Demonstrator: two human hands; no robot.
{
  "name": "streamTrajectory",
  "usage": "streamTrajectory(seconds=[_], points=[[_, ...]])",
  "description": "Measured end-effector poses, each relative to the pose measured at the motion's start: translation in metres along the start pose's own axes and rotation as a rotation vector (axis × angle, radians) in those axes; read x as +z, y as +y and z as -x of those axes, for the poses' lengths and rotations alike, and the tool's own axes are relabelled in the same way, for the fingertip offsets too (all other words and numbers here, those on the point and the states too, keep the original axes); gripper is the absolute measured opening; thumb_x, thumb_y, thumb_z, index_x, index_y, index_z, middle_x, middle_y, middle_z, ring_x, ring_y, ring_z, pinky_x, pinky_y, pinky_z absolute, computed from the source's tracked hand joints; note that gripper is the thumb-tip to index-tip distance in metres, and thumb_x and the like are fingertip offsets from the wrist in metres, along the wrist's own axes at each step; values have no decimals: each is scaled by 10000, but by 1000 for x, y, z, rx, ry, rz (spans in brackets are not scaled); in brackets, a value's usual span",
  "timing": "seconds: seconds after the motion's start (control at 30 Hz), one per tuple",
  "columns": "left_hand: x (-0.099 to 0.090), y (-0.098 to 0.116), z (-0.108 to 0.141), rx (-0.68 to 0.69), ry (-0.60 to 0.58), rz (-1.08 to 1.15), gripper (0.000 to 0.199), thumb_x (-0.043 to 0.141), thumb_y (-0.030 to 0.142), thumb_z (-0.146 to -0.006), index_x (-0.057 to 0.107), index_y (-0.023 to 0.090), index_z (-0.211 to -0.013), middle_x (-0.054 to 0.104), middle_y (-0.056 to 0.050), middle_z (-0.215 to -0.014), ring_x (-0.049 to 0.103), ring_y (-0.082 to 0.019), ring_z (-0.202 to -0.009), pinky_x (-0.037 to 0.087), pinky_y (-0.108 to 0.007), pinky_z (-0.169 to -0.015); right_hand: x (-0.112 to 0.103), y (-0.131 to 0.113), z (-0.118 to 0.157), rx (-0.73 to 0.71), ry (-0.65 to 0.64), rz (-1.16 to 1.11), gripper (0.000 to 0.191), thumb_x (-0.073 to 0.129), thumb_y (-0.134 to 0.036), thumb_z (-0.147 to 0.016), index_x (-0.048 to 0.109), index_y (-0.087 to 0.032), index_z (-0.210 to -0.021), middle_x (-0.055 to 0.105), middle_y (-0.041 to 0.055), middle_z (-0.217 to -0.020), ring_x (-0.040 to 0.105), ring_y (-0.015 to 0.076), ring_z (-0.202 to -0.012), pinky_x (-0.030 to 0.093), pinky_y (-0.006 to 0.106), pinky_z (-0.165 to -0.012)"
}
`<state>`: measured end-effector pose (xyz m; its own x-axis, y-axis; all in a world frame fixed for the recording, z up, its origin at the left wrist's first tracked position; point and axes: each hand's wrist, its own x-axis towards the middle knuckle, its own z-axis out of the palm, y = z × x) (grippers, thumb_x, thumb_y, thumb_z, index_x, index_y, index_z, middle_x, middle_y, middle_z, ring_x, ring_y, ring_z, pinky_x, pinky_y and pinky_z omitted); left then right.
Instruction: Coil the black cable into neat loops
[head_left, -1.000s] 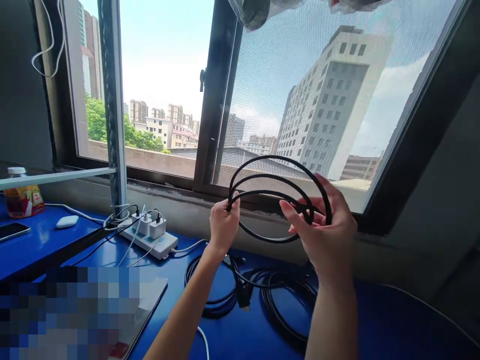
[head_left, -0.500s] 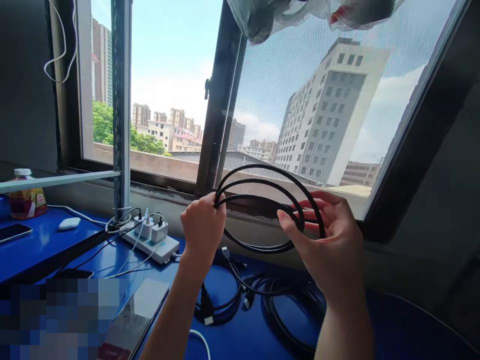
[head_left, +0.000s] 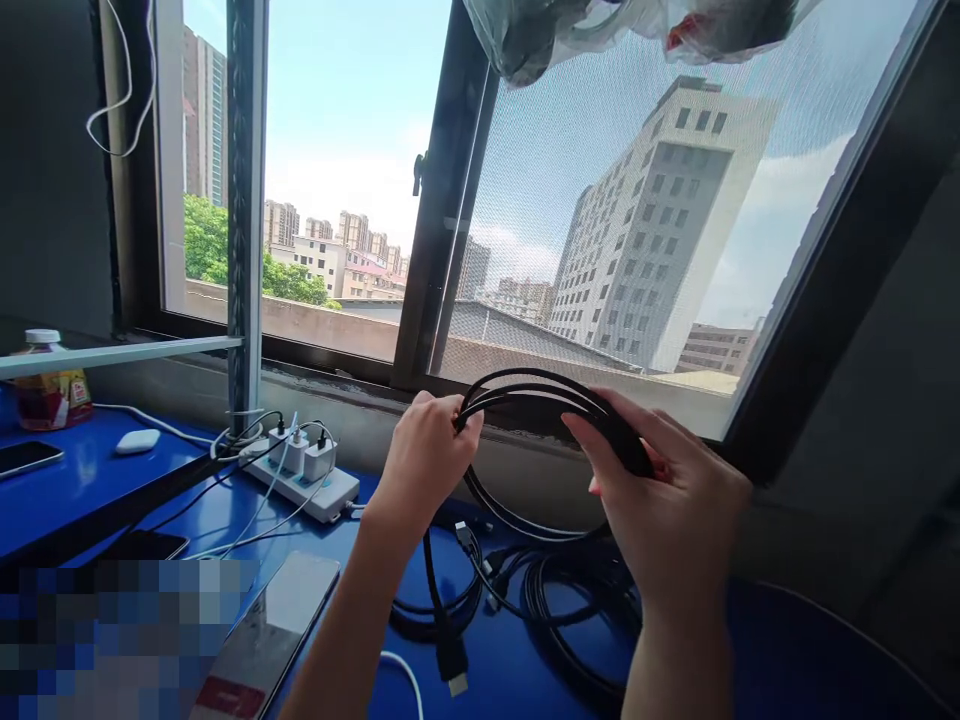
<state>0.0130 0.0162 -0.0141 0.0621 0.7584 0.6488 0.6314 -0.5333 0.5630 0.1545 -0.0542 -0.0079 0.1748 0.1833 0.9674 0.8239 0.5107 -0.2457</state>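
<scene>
A looped black cable (head_left: 536,388) hangs in the air between my two hands, above a blue table. My left hand (head_left: 435,450) is closed round the left side of the loops. One cable end with a black plug (head_left: 451,655) dangles below that hand. My right hand (head_left: 667,470) grips the right side of the loops, thumb in front and fingers behind them. Below, more coiled black cables (head_left: 555,630) lie on the table, with a connector (head_left: 465,538) among them.
A white power strip (head_left: 300,482) with chargers stands left of my arms. Nearby lie a large dark tablet-like device (head_left: 274,630), a phone (head_left: 28,458), a white case (head_left: 138,441) and a bottle (head_left: 52,390). A metal post (head_left: 246,220) rises before the window.
The loops have been drawn closer together and sit lower. My right hand has closed on them, and my left hand has shifted slightly right. The plug now dangles lower.
</scene>
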Motion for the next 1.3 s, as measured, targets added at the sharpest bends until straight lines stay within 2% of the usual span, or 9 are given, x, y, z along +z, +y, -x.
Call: streamTrajectory(seconds=[0.13,0.3,0.5,0.67,0.8,0.93,1.03,1.1,1.3], points=[[-1,4,0,94,173,316,239,486,105,-741,612,189,-927,617,-11,-769,555,-100,-683,409,-202,-645,3,0,-1,-27,39,44,214,651,-392,-791,721,-200,-854,605,-6,-608,498,85,-420,428,219,-459],[-1,6,1,155,9,618,96,480,239,-801,556,184,-783,474,53,-492,436,-68,-452,350,-172,-465,4,2,-2,25,54,36,264,629,-439,-793,728,-212,-885,628,3,-625,489,87,-407,425,233,-473],[4,9,3,92,207,647,81,496,173,-737,561,187,-690,403,77,-415,377,-48,-376,281,-168,-403,9,6,-1,269,-135,-205,351,588,-487,-787,720,-163,-758,439,-43,-373,395,72,-308,339,196,-354],[14,12,2,19,142,826,118,528,266,-754,537,191,-663,371,89,-375,372,-54,-307,269,-175,-355,9,-1,-3,449,-134,-460,369,664,-484,-715,724,-191,-931,553,-31,-488,285,18,-270,202,159,-263],[29,11,-1,-88,32,728,286,599,365,-734,475,179,-556,425,64,-386,441,-71,-344,335,-176,-392,5,-11,-5,599,-15,-519,368,751,-427,-601,739,-207,-896,614,-10,-526,222,-3,-267,143,149,-240],[44,12,1,-252,-174,610,335,538,317,-788,492,163,-494,471,32,-393,472,-85,-357,375,-180,-401,8,-21,-4,616,161,-486,371,797,-389,-549,743,-202,-865,669,14,-603,365,30,-295,274,160,-254],[52,15,4,-364,-431,646,360,497,260,-805,497,154,-461,476,17,-380,466,-95,-320,379,-189,-366,15,-28,0,526,289,-436,343,803,-316,-577,737,-197,-891,695,21,-682,613,131,-511,501,217,-421],[57,15,7,-395,-614,729,393,480,264,-814,496,148,-438,490,-5,-375,479,-108,-312,387,-198,-362,20,-30,2,455,344,-384,338,791,-299,-608,730,-186,-921,701,25,-717,664,178,-634,554,261,-513],[63,6,13,-322,-1105,879,631,320,574,-836,571,156,-436,537,-77,-393,518,-133,-363,406,-211,-389,28,-31,9,297,386,-250,287,755,-324,-683,726,-199,-940,704,28,-772,679,237,-726,581,365,-639]])
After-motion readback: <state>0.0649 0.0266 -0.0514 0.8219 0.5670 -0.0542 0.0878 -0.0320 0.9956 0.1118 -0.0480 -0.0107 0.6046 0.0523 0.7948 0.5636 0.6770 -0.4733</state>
